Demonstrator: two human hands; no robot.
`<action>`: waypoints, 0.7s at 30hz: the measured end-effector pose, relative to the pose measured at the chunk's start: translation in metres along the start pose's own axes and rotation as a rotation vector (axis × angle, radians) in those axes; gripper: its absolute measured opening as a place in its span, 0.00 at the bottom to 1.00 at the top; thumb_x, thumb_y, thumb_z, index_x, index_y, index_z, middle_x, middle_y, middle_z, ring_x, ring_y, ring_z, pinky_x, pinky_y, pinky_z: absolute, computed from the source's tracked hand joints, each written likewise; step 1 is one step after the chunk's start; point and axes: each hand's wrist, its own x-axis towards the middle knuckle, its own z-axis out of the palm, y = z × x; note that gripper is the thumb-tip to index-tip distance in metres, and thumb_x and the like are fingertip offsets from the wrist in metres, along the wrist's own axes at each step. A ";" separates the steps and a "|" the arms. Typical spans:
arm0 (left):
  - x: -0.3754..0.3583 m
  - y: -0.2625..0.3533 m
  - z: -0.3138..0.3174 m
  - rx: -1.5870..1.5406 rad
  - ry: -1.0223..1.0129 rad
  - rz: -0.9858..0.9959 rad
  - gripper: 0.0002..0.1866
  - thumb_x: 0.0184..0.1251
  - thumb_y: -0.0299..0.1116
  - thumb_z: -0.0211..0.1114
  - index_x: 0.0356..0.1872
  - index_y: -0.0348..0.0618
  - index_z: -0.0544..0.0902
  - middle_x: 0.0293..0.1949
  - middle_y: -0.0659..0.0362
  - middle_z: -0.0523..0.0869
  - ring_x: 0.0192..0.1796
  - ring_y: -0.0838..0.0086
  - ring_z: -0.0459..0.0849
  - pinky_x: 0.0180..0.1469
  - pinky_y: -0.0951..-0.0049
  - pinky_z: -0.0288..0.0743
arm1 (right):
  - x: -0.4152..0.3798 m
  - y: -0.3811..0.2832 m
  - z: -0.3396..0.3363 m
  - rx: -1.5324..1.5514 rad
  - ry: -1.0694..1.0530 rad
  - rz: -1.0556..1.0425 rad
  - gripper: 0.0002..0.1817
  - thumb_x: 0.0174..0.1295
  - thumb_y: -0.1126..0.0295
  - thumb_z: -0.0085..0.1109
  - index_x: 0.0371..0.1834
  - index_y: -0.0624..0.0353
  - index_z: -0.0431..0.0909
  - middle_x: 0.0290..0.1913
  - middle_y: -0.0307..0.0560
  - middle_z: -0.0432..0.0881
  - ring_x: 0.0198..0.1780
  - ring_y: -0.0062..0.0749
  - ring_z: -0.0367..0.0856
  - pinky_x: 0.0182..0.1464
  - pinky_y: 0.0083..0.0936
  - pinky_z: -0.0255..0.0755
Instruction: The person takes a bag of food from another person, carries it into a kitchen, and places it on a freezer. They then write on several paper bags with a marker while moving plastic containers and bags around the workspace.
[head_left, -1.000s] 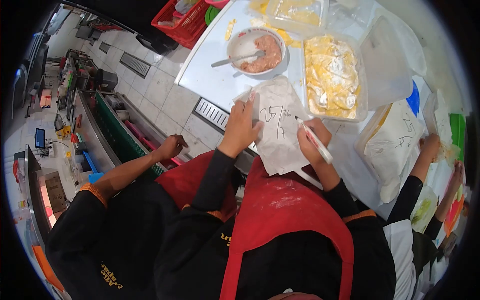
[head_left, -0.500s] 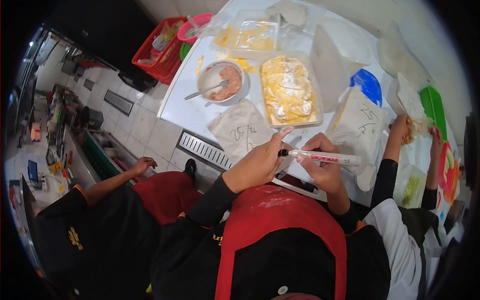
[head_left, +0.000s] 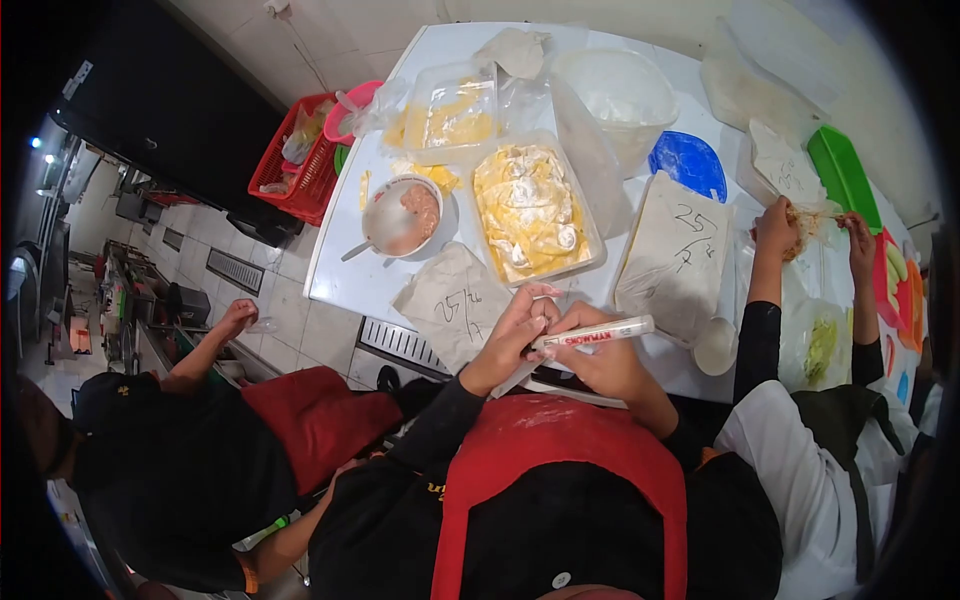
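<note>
My left hand (head_left: pixel 508 342) and my right hand (head_left: pixel 608 366) meet in front of the red apron, each with curled fingers. Between them lies a white marker (head_left: pixel 598 332) with red lettering, its rear end pointing up to the right. My right fingers wrap round its barrel. The fingers of my left hand close on its front end, which they hide. Just beyond my left hand lies a beige paper sheet (head_left: pixel 440 300) with handwritten numbers. A plastic tub (head_left: pixel 597 240) of floured yellow pieces stands beyond both hands. Another numbered paper (head_left: pixel 685 225) lies to its right.
A bowl (head_left: pixel 375 195) of minced filling with a spoon stands on the left of the white table (head_left: pixel 335 255). Behind are a clear tub (head_left: pixel 450 150) and a blue lid (head_left: pixel 690 165). Co-workers stand at both sides; the right one's hands (head_left: pixel 780 232) hold food.
The view has shifted, so the table things sit further left. My hands have come closer together, and the marker's rear end has tilted upward. The left co-worker has moved.
</note>
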 end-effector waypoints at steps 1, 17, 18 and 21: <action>0.002 0.000 0.004 0.044 0.067 0.003 0.17 0.69 0.40 0.44 0.54 0.44 0.61 0.32 0.63 0.69 0.23 0.87 0.65 0.21 0.90 0.55 | -0.001 -0.001 0.001 0.007 0.002 0.039 0.06 0.52 0.76 0.61 0.29 0.61 0.73 0.26 0.40 0.78 0.28 0.18 0.76 0.31 0.18 0.68; 0.019 -0.003 0.026 0.285 0.500 0.197 0.15 0.71 0.43 0.40 0.42 0.42 0.69 0.24 0.63 0.67 0.27 0.84 0.64 0.26 0.84 0.58 | -0.002 0.023 0.018 -0.043 0.198 -0.157 0.04 0.53 0.76 0.60 0.30 0.63 0.74 0.25 0.41 0.74 0.26 0.21 0.72 0.29 0.21 0.67; 0.021 -0.005 0.029 0.268 0.504 0.197 0.15 0.70 0.43 0.40 0.41 0.43 0.69 0.24 0.63 0.67 0.26 0.84 0.63 0.26 0.84 0.58 | -0.002 0.025 0.021 -0.004 0.197 -0.166 0.05 0.53 0.77 0.60 0.31 0.63 0.74 0.27 0.42 0.75 0.27 0.22 0.73 0.31 0.20 0.67; 0.021 -0.016 0.023 0.131 0.438 0.174 0.17 0.70 0.46 0.38 0.43 0.43 0.68 0.26 0.64 0.67 0.26 0.83 0.64 0.26 0.86 0.59 | -0.002 0.031 0.020 0.068 0.173 -0.128 0.06 0.54 0.77 0.59 0.34 0.63 0.73 0.30 0.43 0.75 0.31 0.22 0.75 0.34 0.20 0.68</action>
